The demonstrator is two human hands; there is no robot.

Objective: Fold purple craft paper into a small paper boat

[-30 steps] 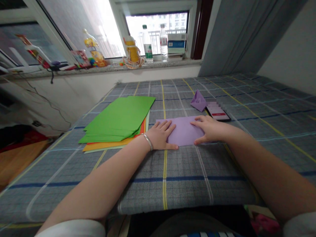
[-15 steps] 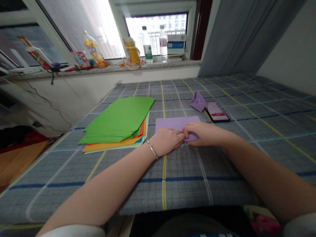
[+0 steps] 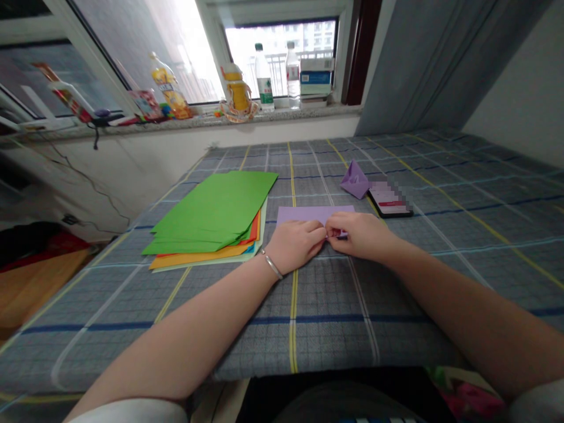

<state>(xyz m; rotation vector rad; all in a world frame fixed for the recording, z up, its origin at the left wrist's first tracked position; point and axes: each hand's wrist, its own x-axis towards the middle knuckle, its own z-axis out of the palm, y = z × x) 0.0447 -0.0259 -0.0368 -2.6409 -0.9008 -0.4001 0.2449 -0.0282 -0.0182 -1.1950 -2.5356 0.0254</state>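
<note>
A sheet of purple paper [image 3: 304, 214] lies on the plaid cloth in front of me, its near edge covered by my hands. My left hand [image 3: 296, 244] has its fingers closed on that near edge, with a silver bracelet at the wrist. Right beside it, my right hand [image 3: 359, 232] pinches the same edge, fingers bent and thumb underneath. The two sets of fingertips meet near the middle of the edge. Beyond my right hand stands a folded purple paper shape [image 3: 355, 180], pointed at the top.
To the left lies a stack of coloured paper [image 3: 215, 205], green on top. A phone [image 3: 390, 200] rests at the right, close to the folded shape. Bottles [image 3: 264, 79], a yellow cup [image 3: 238, 91] and boxes [image 3: 316, 81] line the windowsill behind the cloth-covered surface [image 3: 330, 317].
My right hand has shifted slightly up and to the left, its fingers curling tighter. The paper's near edge appears lifted or curled between both hands. The stack and phone stay put.
</note>
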